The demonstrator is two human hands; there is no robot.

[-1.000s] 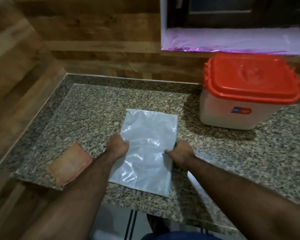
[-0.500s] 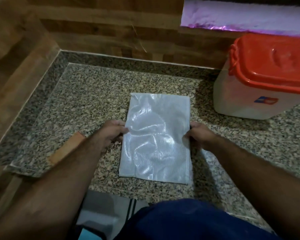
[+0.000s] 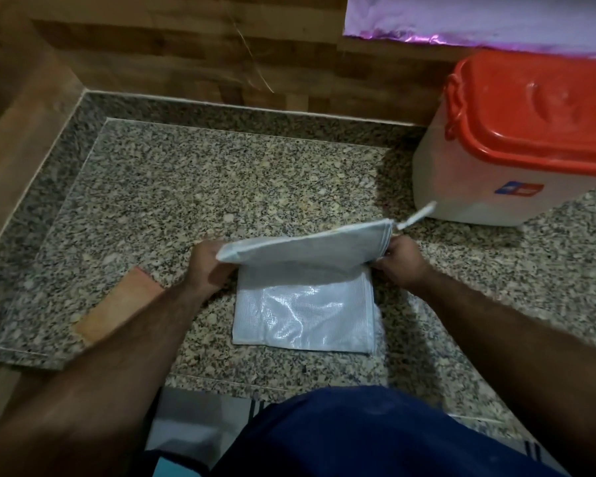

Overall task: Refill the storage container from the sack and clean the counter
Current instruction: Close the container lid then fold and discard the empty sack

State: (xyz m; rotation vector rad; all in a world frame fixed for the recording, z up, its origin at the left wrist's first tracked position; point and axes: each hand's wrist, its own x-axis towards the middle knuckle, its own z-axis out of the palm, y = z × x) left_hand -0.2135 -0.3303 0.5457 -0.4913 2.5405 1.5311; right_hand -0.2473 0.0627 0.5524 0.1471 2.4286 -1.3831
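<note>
On the far left of the granite surface (image 3: 193, 187) a folded orange cloth (image 3: 117, 306) is seen, lying flat near the front edge and partly hidden by the left forearm. Just to its right, the left hand (image 3: 205, 266) is found at the left edge of the white woven sack (image 3: 303, 304); its fingers are curled round the raised corner and the sack is gripped there. The sack itself is laid near the front of the surface, its near half flat, its far half lifted and brought back toward the body in a fold. At the other edge, the right hand (image 3: 401, 261) is matched to the left, its fingers closed in a pinch on the right corner, where a loose white strip (image 3: 417, 215) sticks out. Further right, well apart from the sack, the storage container (image 3: 479, 194) is stood against the wall with its red lid (image 3: 534, 111) pressed on.

The filling looks to be finished, and the empty sack is judged to be in the middle of a fold. For a neat fold, both corners are best brought down together and level, so the edges are lined up with the near hem; then the crease should be pressed flat from the middle outward so trapped air is pushed out. The cloth is left ready for the wipe.
</note>
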